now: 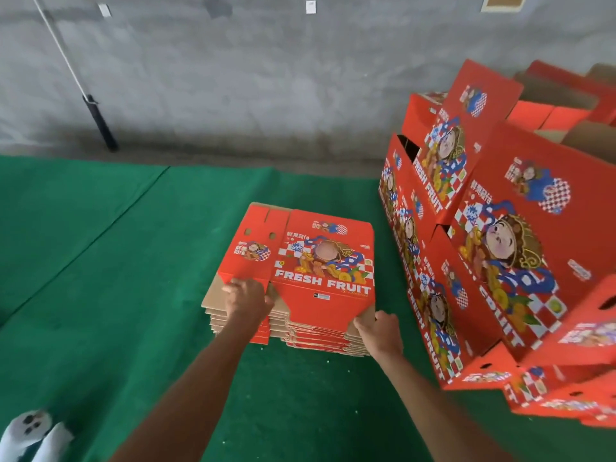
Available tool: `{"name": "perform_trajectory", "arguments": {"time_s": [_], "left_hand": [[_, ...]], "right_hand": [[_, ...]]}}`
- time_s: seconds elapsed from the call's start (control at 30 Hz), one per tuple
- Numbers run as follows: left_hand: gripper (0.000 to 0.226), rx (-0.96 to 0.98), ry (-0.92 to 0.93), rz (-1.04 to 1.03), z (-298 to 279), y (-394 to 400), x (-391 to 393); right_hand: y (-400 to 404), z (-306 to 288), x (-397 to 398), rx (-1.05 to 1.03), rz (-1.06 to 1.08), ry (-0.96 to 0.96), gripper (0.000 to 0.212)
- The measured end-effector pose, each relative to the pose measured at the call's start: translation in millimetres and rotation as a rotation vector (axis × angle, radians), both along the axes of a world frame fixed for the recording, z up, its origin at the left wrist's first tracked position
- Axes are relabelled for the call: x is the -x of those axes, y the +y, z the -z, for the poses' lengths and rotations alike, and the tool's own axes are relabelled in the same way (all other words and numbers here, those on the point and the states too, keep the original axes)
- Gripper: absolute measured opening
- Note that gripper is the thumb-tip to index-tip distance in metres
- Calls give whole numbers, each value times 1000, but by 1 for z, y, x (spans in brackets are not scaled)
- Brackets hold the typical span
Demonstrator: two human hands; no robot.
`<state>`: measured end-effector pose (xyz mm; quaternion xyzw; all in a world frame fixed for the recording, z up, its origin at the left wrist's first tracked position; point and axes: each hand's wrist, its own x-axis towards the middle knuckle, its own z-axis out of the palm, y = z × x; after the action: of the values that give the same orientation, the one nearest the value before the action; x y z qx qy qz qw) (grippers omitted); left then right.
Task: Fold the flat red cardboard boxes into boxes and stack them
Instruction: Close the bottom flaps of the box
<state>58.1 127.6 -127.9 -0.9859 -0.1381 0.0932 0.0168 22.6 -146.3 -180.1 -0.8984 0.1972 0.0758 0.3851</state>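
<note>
A green mat [100, 261] is covering the floor below a grey concrete wall [233, 78]. Nearest, the left hand [246, 301] and right hand [381, 335] are gripping the near edge of the top flat red box [320, 258] on the pile of flats [283, 331]; how far the fingers are curling under, I cannot quite tell. To lift cleanly, they should be separating one sheet only and raising both corners evenly. Farther right, the stacked folded boxes [500, 245] are waiting, leaning somewhat.
</note>
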Motion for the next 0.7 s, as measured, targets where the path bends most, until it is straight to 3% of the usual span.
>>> {"name": "perform_trajectory", "arguments": {"time_s": [0.17, 0.27, 0.47, 0.57, 0.7], "left_hand": [[51, -103, -21, 135, -9, -6, -2], [37, -100, -124, 188, -21, -3, 2], [55, 155, -305, 86, -56, 1, 40], [37, 346, -558, 51, -72, -10, 72], [11, 535, -840, 31, -94, -20, 119]], "right_hand": [[12, -8, 13, 48, 67, -89, 57], [11, -16, 23, -151, 112, -199, 60], [14, -51, 49, -454, 238, -461, 65], [13, -74, 62, -566, 252, -560, 65], [-6, -118, 83, -562, 176, -725, 52]]}}
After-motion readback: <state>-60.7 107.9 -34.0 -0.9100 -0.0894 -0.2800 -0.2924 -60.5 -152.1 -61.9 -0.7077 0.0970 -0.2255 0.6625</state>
